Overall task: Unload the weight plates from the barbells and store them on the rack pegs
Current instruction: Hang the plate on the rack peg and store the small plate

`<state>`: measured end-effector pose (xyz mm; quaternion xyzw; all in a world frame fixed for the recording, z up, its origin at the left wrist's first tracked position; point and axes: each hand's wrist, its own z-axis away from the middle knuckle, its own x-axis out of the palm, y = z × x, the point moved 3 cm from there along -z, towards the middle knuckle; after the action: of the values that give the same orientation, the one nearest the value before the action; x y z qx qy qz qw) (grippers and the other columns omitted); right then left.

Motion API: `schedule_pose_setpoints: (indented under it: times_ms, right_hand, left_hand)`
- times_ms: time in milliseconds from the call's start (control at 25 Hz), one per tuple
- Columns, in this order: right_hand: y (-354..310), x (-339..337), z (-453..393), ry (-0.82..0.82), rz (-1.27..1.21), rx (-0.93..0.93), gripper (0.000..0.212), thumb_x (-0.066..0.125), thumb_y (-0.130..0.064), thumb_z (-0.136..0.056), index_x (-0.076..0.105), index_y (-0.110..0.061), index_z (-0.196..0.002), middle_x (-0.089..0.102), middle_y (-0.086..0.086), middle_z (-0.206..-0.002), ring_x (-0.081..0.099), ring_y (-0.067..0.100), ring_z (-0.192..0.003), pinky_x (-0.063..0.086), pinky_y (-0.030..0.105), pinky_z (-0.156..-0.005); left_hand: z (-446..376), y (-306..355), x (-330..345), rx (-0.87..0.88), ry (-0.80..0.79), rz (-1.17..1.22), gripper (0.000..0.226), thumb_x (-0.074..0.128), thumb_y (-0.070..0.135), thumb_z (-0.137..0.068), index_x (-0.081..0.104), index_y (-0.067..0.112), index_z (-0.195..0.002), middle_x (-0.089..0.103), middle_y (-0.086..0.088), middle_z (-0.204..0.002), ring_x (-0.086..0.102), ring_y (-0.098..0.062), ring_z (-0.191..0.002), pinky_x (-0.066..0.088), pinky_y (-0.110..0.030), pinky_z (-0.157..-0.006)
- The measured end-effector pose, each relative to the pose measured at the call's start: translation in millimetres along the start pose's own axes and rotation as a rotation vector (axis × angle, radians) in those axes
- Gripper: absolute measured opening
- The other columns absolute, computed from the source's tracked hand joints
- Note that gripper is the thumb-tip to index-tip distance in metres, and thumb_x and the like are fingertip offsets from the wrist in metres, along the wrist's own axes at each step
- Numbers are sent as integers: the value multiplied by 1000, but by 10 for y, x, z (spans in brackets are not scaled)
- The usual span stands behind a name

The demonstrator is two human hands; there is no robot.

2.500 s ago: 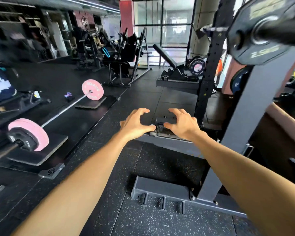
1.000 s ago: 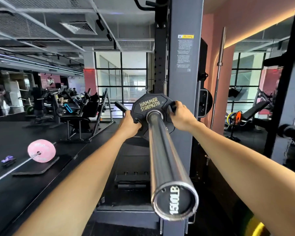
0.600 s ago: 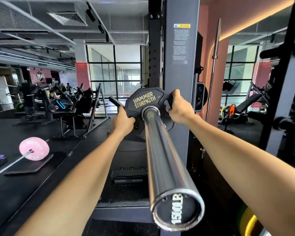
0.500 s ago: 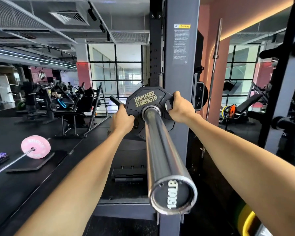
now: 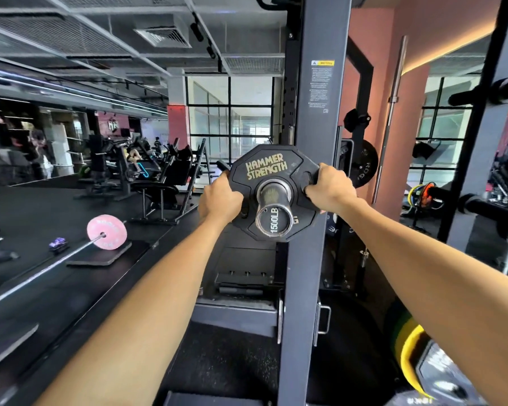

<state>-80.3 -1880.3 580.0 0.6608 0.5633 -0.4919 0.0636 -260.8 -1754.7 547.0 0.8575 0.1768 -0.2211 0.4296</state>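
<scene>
A black "Hammer Strength" weight plate (image 5: 264, 171) sits on the chrome barbell sleeve (image 5: 274, 218), close to the sleeve's end cap marked 1500LB. My left hand (image 5: 219, 200) grips the plate's left edge through a handle slot. My right hand (image 5: 329, 187) grips its right edge the same way. Both arms reach straight out in front of me. Behind the plate stands the grey rack upright (image 5: 314, 142). Black rack pegs (image 5: 493, 208) stick out at the right.
A barbell with pink plates (image 5: 106, 231) lies on mats on the platform at left. Another black plate (image 5: 364, 168) hangs on the rack behind the upright. A yellow-green plate (image 5: 408, 347) shows at lower right. Gym machines fill the back left.
The black plate has slid along the sleeve toward me, from deep against the rack to near the sleeve's end. Both hands keep their grip on it.
</scene>
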Motion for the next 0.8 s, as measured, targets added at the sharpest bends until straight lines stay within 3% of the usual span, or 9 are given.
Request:
schedule_pose_setpoints:
  times_ms: [80,160,360,560,680,800]
  right_hand:
    - [-54,-117,199,-4,-7,-2,16,49,-18,-85,51,-11,-99,56,8,-79,57,27,-59,49,34,-74]
    - [-119,-191,368,-13,10,-10,15,49,-17,-87,50,-11,-101,53,7,-81,48,21,-53,41,31,-71]
    - [-231,-373,743,8,11,12,17,48,-18,-88,52,-11,-103,58,8,-85,54,33,-70,41,33,-72]
    - [-282,-545,1065,5,-45,16,20,51,-15,-81,54,-13,-101,64,11,-96,61,35,-85,54,43,-78]
    - [-319,-636,1214,14,-73,12,16,52,-11,-80,54,-11,-96,64,11,-94,63,33,-79,54,41,-74]
    - [-347,-787,1268,23,-87,-10,14,52,-11,-80,54,-9,-94,63,11,-90,63,31,-72,54,38,-69]
  left_hand:
    - [154,32,-127,7,-11,11,41,49,6,-79,58,17,-117,66,-12,-108,51,-30,-88,43,-32,-72]
    - [297,52,-244,-7,-17,13,42,49,6,-81,58,18,-120,65,-12,-107,51,-29,-86,42,-32,-69]
    - [643,103,-509,9,-33,-6,37,49,5,-82,58,14,-117,64,-10,-104,56,-32,-89,49,-35,-74]
    - [911,175,-778,44,-48,6,27,49,2,-79,58,13,-102,63,-8,-90,55,-23,-69,44,-30,-56]
    - [1042,249,-945,67,-41,-39,21,49,0,-78,55,11,-95,57,-4,-80,52,-21,-65,39,-29,-53]
    - [1098,393,-1089,86,-18,-73,24,49,1,-77,55,10,-98,60,-6,-84,56,-27,-73,40,-30,-58]
